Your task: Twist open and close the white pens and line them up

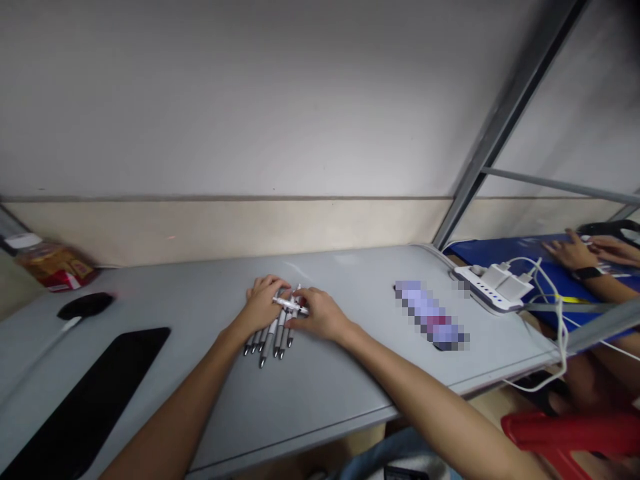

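A white and grey pen (287, 305) lies crosswise over a bunch of similar pens, between my two hands. My right hand (323, 313) is closed, with thumb and fingers pinching the pen's right end. My left hand (263, 301) is curled at the other end, fingers bent over it; its grip is partly hidden. Under and in front of both hands, several grey-and-white pens (269, 341) lie side by side on the grey table (310, 393), silver tips pointing toward me. Their far ends are partly covered by my hands.
To the left are a black mat (95, 400), a round black charging pad (85, 305) with a white cable and a plastic jar (55, 263). On the right lie a blurred-out phone (430, 317) and a power strip (493, 287). Another person's hands (575, 253) work beyond a metal post (480, 167).
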Motion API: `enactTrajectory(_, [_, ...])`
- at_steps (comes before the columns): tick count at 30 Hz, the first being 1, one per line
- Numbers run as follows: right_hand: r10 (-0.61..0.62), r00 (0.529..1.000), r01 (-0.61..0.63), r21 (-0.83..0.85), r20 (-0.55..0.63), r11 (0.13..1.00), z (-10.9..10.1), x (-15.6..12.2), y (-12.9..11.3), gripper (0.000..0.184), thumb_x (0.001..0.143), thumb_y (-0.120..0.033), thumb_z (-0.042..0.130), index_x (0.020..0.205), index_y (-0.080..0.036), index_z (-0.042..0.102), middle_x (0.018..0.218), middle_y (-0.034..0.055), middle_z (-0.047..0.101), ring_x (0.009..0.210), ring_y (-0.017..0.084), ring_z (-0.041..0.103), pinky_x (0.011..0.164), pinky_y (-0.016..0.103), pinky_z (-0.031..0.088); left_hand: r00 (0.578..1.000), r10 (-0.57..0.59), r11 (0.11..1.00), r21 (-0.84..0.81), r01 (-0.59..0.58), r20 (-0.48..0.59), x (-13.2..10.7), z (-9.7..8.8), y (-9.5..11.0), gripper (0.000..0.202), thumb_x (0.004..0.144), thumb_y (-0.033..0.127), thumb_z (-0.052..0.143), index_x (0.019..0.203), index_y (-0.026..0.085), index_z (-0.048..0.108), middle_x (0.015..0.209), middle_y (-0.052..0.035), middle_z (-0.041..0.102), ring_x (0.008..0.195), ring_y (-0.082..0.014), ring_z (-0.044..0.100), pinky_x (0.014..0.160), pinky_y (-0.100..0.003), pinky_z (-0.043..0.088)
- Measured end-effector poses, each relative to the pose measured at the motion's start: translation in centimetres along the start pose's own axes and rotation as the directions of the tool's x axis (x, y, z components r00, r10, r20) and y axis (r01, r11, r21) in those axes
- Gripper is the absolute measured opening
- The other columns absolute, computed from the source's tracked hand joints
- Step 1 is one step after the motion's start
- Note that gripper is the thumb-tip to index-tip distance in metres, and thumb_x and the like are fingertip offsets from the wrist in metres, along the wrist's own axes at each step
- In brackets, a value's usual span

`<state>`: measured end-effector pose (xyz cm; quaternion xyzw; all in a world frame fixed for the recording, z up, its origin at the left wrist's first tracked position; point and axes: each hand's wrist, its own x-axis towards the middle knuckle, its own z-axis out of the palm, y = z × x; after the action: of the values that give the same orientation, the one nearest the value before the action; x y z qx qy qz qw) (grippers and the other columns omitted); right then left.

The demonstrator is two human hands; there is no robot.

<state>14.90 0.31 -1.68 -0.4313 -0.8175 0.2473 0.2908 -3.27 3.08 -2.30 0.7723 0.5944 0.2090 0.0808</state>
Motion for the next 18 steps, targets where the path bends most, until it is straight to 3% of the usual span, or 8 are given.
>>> enactTrajectory(8, [-0.036,0.995,0.040,-0.035,0.095,0.999,-0.58,0.06,-0.12,0.044,0.067,-0.041,0.078,0.103,-0.019,0.066,0.091,0.0046,0.062,0.077,0.016,0.054,0.067,0.026,0.039,0.998,-0.038,0.999,0.004,0.038,-0.052,0.43,0.25,-0.44,0.025,0.088,0.038,0.045,0.086,0.023,0.065,0.104,-0.0047,0.062,0.101,-0.0236,0.050,0.089,-0.037,0.039])
enactTrajectory(12, [-0.044,0.995,0.045,-0.012,0.092,0.999,-0.65,-0.07,-0.31,0.053,0.065,-0.039,0.079,0.112,-0.019,0.063,0.099,0.0061,0.064,0.083,0.018,0.057,0.072,0.028,0.041,0.992,-0.046,0.999,-0.030,0.043,-0.118,0.49,0.31,-0.55,0.024,0.087,0.038,0.046,0.091,0.022,0.063,0.100,-0.0051,0.065,0.099,-0.0227,0.052,0.089,-0.036,0.040])
enactTrajectory(18, [-0.042,0.996,0.042,0.005,0.072,0.999,-0.45,-0.50,-0.53,0.062,0.067,-0.042,0.078,0.120,-0.021,0.057,0.109,0.0076,0.063,0.093,0.021,0.058,0.079,0.030,0.042,0.993,-0.091,0.988,-0.132,0.080,-0.080,0.70,-0.18,-0.52,0.025,0.086,0.034,0.044,0.089,0.021,0.066,0.093,-0.0041,0.068,0.092,-0.0206,0.057,0.084,-0.033,0.043])
